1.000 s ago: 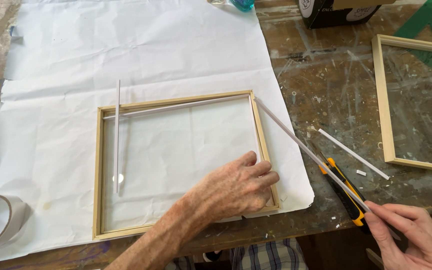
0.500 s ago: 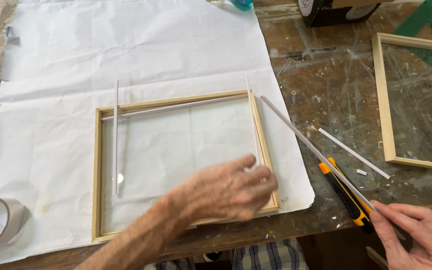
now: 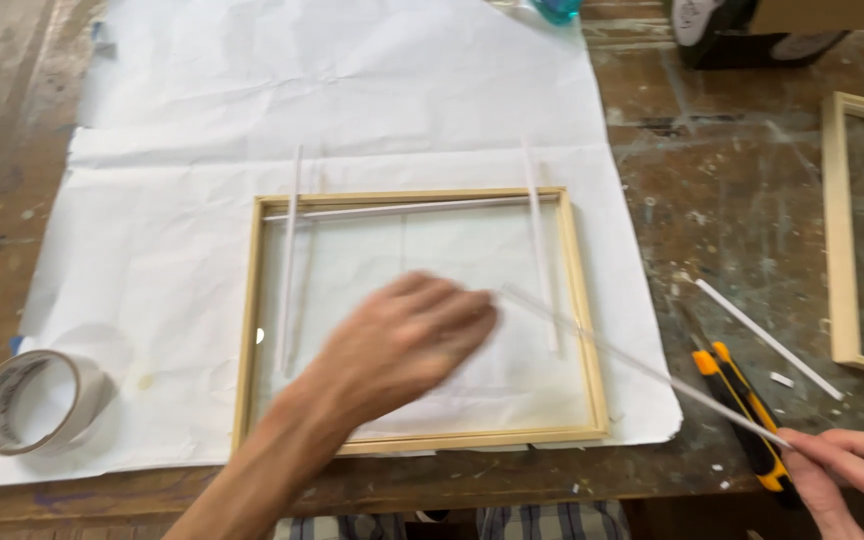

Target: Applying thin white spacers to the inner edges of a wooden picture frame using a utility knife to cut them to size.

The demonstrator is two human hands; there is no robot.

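A roll of clear tape (image 3: pixel 24 402) lies at the left edge of the white paper sheet (image 3: pixel 352 90) on the paint-stained tabletop (image 3: pixel 752 200). The blurred left hand (image 3: pixel 407 340) hovers open, fingers loosely together, over the rectangular light wooden frame (image 3: pixel 584 300). The right hand (image 3: pixel 852 475) pinches one end of a long thin white strip (image 3: pixel 642 365), beside a yellow-and-black utility knife (image 3: pixel 747 415).
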